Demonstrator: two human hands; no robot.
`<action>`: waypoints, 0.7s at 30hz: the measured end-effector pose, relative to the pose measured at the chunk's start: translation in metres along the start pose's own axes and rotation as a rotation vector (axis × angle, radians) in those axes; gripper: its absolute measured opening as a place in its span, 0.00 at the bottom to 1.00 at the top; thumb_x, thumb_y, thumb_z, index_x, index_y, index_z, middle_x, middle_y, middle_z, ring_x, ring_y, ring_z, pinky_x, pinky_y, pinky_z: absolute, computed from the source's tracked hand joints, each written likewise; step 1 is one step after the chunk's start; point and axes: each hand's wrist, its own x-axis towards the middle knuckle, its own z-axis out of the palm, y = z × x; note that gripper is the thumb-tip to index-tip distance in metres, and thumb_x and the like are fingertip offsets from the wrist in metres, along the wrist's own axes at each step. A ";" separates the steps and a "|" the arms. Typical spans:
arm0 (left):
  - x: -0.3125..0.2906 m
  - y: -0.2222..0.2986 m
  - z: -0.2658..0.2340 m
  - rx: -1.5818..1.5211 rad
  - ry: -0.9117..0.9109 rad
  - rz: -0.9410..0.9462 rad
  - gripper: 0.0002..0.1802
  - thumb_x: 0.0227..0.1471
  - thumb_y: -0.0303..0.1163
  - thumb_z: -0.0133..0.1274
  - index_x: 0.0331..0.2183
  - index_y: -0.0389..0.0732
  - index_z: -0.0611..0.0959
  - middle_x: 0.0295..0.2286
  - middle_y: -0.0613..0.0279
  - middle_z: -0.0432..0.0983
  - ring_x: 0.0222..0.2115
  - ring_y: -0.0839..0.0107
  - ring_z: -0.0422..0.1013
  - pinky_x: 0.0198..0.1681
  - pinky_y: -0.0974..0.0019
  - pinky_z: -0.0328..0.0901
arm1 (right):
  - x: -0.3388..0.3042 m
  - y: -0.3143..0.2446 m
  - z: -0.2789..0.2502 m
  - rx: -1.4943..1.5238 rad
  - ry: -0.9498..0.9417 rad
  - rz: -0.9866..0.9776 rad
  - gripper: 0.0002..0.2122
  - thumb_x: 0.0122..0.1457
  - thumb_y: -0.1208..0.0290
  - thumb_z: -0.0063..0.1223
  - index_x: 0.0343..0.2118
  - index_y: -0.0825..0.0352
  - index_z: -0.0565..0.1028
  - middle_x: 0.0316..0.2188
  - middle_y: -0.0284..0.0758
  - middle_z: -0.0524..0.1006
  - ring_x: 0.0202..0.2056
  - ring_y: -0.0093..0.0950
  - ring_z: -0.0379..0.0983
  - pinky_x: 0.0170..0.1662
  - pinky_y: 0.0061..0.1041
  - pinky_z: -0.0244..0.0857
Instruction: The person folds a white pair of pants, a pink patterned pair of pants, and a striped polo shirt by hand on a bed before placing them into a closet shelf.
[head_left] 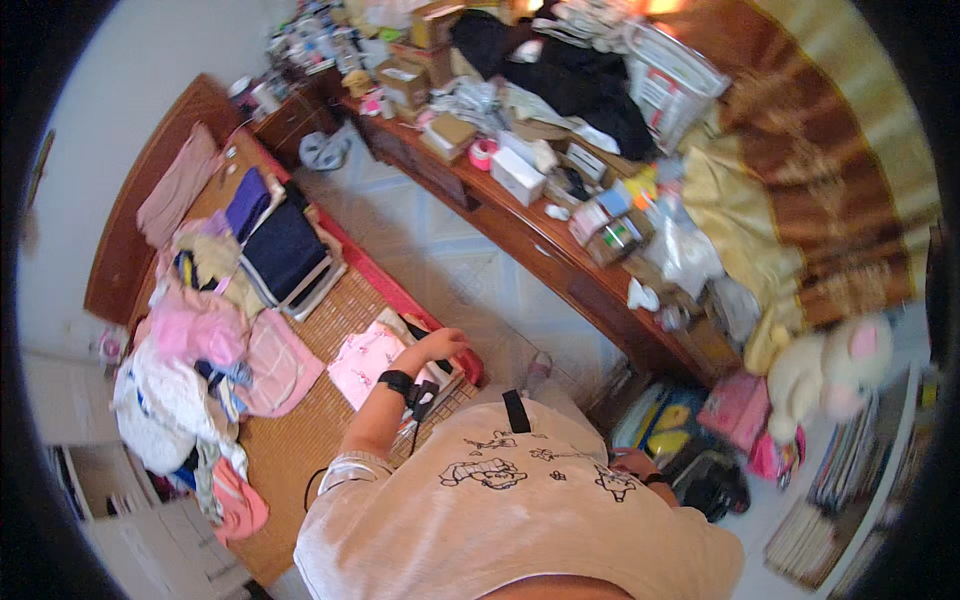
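Note:
My left hand (441,346) hangs over the near edge of the bed, with a black band on the wrist. Its fingers look loosely bent and slightly parted, and I see nothing in them. Just beside it a folded pink garment (366,366) with a small pattern lies on the woven bed mat (290,447). A dark device with a cable (425,392) is close to that wrist. My right hand (633,463) is low at my right side, partly behind my light printed shirt. Its fingers are too hidden to read.
Heaped clothes (195,345) cover the bed's left side, near a stack of folded dark clothes (285,250). Boxes and bags crowd a long wooden cabinet (520,235) across the tiled floor (440,235). A plush toy (835,370) sits at right beside a bookshelf (880,470).

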 end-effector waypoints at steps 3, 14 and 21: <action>0.008 0.020 -0.005 -0.166 0.065 -0.032 0.13 0.42 0.33 0.45 0.31 0.34 0.73 0.24 0.57 0.72 0.25 0.70 0.68 0.30 0.70 0.62 | 0.056 -0.060 -0.075 -0.163 -0.021 -0.110 0.15 0.41 0.81 0.47 0.37 0.69 0.67 0.22 0.34 0.71 0.27 0.25 0.68 0.33 0.24 0.63; -0.052 0.000 -0.063 -0.749 0.683 -0.246 0.10 0.40 0.30 0.42 0.28 0.39 0.75 0.22 0.66 0.72 0.19 0.78 0.65 0.21 0.77 0.59 | 0.156 -0.390 -0.013 -0.827 -0.453 -0.455 0.19 0.35 0.83 0.47 0.36 0.69 0.68 0.14 0.25 0.62 0.17 0.17 0.60 0.20 0.16 0.56; -0.075 -0.092 -0.181 -0.891 1.272 -0.302 0.10 0.41 0.33 0.43 0.29 0.42 0.75 0.22 0.69 0.71 0.19 0.81 0.63 0.20 0.78 0.56 | 0.172 -0.540 0.106 -1.385 -0.749 -0.518 0.17 0.36 0.79 0.48 0.35 0.63 0.70 0.15 0.28 0.65 0.19 0.19 0.61 0.22 0.19 0.58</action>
